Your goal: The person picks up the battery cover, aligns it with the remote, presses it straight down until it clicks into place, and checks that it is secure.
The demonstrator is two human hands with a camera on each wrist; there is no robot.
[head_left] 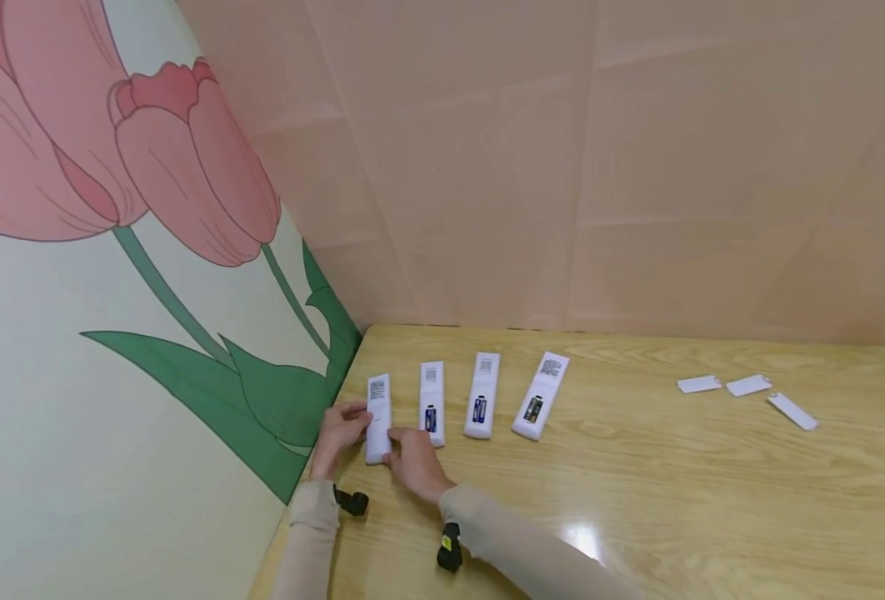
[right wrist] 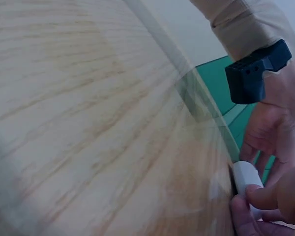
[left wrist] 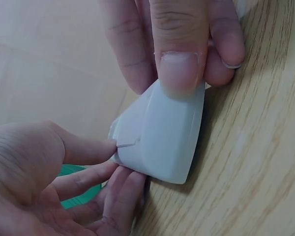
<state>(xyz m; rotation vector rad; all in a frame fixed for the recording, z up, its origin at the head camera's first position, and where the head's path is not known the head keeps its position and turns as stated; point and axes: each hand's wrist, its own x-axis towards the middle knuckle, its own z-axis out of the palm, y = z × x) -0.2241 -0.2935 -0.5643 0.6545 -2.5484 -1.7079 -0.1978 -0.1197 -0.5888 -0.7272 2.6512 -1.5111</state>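
White remote control (head_left: 378,435) pinched between left hand (head_left: 341,432) and right hand (head_left: 417,463) looks light, stiff, maybe slick (blurry up close); I'd grip the long edges.

Nearest the left edge of the worktop (head_left: 675,508), the leftmost remote control (head_left: 378,433) lies between my left hand (head_left: 340,431) on its left and my right hand (head_left: 418,467) on its right. Right of that hold lie the second remote (head_left: 432,385), the third remote (head_left: 486,379) and the fourth remote (head_left: 550,382), its far end slanting right. Batteries (head_left: 480,409) sit in the near half of each of these three. Well apart to the right lie a left battery cover (head_left: 699,384), a middle one beside it (head_left: 748,384), and a right one (head_left: 792,412) reaching nearer me. A wall (head_left: 52,417) stands left, a sheet (head_left: 562,183) behind.
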